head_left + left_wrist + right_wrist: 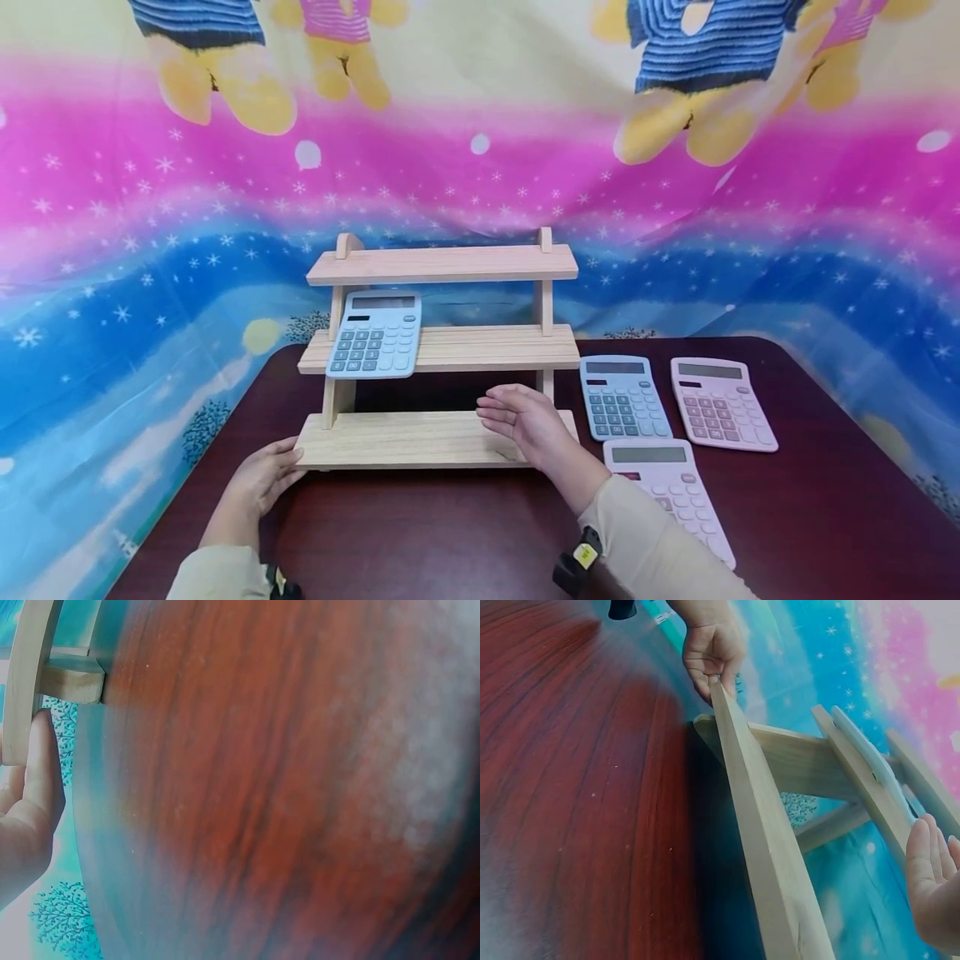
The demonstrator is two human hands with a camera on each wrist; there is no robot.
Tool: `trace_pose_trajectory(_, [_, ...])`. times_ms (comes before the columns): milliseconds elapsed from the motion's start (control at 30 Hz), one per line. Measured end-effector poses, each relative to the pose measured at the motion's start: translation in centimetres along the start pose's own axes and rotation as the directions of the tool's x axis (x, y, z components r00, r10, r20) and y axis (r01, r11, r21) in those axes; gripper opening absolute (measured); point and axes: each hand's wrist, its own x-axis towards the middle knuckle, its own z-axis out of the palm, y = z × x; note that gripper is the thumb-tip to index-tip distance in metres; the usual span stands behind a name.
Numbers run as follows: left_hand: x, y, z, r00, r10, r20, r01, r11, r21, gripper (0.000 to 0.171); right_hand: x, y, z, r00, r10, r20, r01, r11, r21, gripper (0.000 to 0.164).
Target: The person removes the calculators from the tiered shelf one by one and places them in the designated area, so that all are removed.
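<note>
A three-tier wooden display rack (442,264) stands on the table. My left hand (261,479) grips the left end of its bottom board (405,442); in the right wrist view that hand (714,649) has fingers and thumb at the board's end. Above the right part of the bottom board is my right hand (528,421), fingers extended and holding nothing. A blue calculator (375,337) leans upright at the left of the middle tier, keys facing me. In the right wrist view only its thin edge (870,757) shows.
Right of the rack lie a second blue calculator (624,398), a pink calculator (723,404) and a nearer pale pink calculator (667,483), partly covered by my right sleeve. The dark red table (420,533) meets a printed cloth backdrop (480,192) behind.
</note>
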Motion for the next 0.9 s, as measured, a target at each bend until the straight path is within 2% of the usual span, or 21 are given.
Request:
trace_pose_trajectory(167, [0.2, -0.1, -0.2, 1.000, -0.009, -0.001, 0.009, 1.000, 0.004, 0.064, 0.9, 0.0, 1.0, 1.000, -0.010, 0.001, 0.010, 1.000, -0.008, 0.012])
trace_pose_trajectory(300, [0.4, -0.4, -0.3, 1.000, -0.011, -0.003, 0.011, 1.000, 0.011, 0.063, 1.4, -0.1, 1.7, 1.000, -0.019, -0.011, 0.018, 1.000, -0.026, 0.019])
trace_pose_trajectory(900, [0.2, -0.4, -0.1, 1.000, -0.006, -0.019, 0.006, 1.000, 0.014, 0.063, 3.9, -0.2, 3.8, 0.999, -0.041, 0.011, 0.040, 0.999, 0.014, 0.025])
